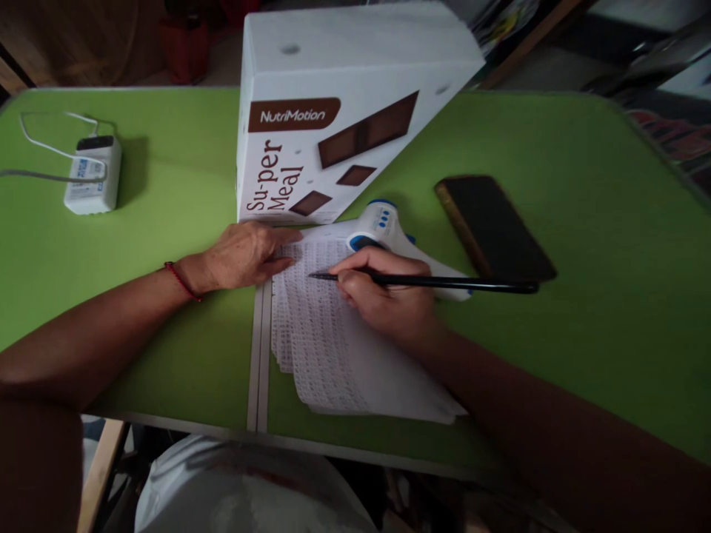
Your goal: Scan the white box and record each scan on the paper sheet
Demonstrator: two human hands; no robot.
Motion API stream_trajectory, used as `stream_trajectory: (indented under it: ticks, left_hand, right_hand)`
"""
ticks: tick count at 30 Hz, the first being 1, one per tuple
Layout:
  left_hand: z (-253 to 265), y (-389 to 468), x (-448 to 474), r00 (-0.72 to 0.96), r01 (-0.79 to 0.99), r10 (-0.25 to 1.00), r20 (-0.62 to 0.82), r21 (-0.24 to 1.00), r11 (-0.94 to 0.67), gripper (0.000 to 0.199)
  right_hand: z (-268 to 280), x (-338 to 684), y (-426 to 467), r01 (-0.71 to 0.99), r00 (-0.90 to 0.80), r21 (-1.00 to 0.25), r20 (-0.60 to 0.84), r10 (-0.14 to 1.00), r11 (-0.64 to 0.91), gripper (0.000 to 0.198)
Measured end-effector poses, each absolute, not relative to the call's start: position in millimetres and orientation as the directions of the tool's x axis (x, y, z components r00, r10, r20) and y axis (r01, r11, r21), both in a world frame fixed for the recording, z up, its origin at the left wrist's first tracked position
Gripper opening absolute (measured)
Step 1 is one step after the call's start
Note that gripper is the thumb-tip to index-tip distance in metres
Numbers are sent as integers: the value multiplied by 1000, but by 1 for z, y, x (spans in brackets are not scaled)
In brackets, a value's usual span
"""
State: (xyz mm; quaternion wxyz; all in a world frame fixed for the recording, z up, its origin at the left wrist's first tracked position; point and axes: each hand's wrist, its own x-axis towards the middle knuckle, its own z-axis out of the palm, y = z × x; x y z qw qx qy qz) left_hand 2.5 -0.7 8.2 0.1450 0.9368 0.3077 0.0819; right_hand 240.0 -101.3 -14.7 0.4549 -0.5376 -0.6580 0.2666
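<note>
A long, slim black pen (pixel 461 282) is pinched in my right hand (pixel 389 292), its tip touching or just above the written sheet. Under that hand lies a stack of white paper sheets (pixel 327 355), with rows of small writing on the left part. My left hand (pixel 249 255) rests at the upper left edge of the sheets, thumb and forefinger stretched onto the paper and apart; its other fingers are partly hidden. A white-and-blue device shaped like a handheld thermometer (pixel 381 222) lies across the top right of the sheets, partly covered by my right hand.
A white NutriMotion box (pixel 289 170) stands just beyond the paper. To the right lies a dark phone (pixel 494 222). A white charger block (pixel 94 174) with a cable sits at left on the green table (pixel 183 370), which has a seam beside the sheets.
</note>
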Motion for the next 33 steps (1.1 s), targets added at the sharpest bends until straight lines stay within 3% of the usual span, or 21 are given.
stream_trajectory:
  ticks: [13,33]
  left_hand:
    - [5,1,2,793,549,604,79,336,-765,41]
    - [6,1,1,794,544,603,76,353,-761,39]
  right_hand:
    - [-17,238,-99,369,56,-895,289,956,249,14]
    - [-13,238,-101,441,56,-861,306,950,252,13]
